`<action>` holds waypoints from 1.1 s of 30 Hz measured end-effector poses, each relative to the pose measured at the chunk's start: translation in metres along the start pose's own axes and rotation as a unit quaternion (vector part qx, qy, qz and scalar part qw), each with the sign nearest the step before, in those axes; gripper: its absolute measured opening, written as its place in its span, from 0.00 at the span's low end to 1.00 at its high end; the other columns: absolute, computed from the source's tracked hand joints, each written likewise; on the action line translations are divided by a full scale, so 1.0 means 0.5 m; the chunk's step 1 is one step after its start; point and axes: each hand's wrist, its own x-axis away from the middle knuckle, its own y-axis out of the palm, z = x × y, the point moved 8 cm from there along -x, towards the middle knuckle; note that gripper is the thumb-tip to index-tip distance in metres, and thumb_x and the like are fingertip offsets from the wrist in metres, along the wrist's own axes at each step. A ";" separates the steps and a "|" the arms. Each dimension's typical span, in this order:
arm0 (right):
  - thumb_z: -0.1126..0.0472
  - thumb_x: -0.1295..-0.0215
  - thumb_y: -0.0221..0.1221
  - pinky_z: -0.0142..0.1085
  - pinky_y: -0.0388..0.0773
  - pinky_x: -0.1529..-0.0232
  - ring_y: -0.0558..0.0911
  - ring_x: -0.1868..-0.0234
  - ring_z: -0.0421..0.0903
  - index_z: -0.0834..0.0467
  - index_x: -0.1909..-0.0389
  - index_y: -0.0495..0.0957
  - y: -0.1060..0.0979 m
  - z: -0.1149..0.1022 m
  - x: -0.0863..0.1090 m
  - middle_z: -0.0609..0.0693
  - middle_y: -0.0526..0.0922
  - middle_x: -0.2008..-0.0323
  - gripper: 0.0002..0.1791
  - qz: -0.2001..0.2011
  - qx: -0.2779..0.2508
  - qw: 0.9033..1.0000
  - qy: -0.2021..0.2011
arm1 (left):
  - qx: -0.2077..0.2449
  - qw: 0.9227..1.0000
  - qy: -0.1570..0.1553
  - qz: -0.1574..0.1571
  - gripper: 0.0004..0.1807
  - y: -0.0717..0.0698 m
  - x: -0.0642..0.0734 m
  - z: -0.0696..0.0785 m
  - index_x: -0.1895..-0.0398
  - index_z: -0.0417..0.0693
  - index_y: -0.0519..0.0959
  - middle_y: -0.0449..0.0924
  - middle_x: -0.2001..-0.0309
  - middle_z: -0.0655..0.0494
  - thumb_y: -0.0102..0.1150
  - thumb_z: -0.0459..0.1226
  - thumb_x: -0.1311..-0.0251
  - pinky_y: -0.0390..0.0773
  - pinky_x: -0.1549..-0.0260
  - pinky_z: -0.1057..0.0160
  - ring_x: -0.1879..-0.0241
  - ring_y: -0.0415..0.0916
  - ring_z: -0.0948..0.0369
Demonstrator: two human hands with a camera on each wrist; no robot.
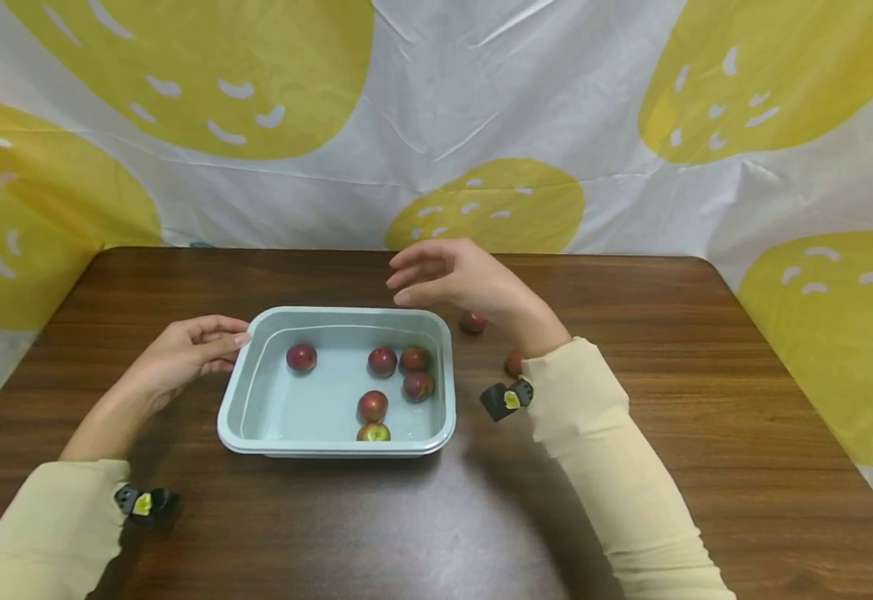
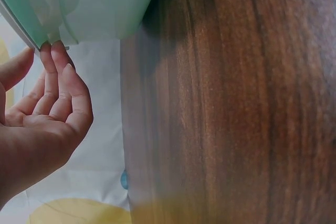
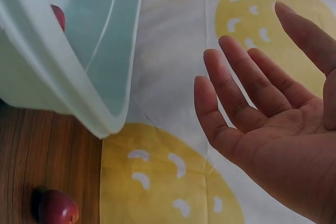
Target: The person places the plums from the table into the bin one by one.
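Note:
A pale blue-green plastic tub [image 1: 334, 451] stands on the table with several small red apples [image 1: 382, 362] in it, one of them partly green. At the tub's left rim my left hand [image 1: 188, 354] pinches the edge between thumb and fingertips; in the left wrist view the fingers [image 2: 52, 85] reach under the rim. My right hand [image 1: 454, 275] is raised over the tub's far right corner, its fingers relaxed and holding nothing. Right of the tub, a loose red apple [image 1: 473, 322] lies below the right hand, and another apple [image 1: 514, 362] is partly hidden by the right wrist.
The brown wooden table [image 1: 706, 433] extends around the tub on all sides. Behind it hangs a white cloth [image 1: 474, 100] with large yellow shapes. Each wrist carries a small black strap mount, such as the right one [image 1: 507, 398].

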 end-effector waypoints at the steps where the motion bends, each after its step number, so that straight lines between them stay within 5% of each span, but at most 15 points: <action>1: 0.63 0.47 0.65 0.37 0.74 0.52 0.79 0.55 0.45 0.59 0.50 0.74 -0.003 0.001 0.001 0.54 0.81 0.58 0.21 0.002 -0.002 1.000 0.002 | 0.000 1.000 0.000 0.000 0.21 0.000 0.000 -0.001 0.49 0.23 0.64 0.79 0.69 0.66 0.53 0.34 0.37 0.78 0.68 0.68 0.68 0.76 0.67; 21: 0.65 0.45 0.63 0.38 0.72 0.50 0.81 0.58 0.50 0.61 0.51 0.74 -0.095 0.040 0.047 0.53 0.82 0.59 0.20 0.046 0.008 0.999 0.014 | -0.024 1.000 -0.011 0.004 0.27 -0.001 0.001 -0.002 0.45 0.22 0.62 0.78 0.67 0.66 0.54 0.38 0.37 0.78 0.66 0.67 0.66 0.76 0.68; 33: 0.69 0.43 0.60 0.38 0.77 0.60 0.81 0.59 0.46 0.68 0.49 0.70 -0.140 0.085 0.079 0.56 0.81 0.57 0.20 0.061 -0.011 0.998 0.018 | -0.023 1.000 -0.013 0.004 0.27 -0.001 0.002 -0.001 0.46 0.22 0.62 0.78 0.67 0.66 0.54 0.38 0.37 0.78 0.65 0.67 0.66 0.76 0.68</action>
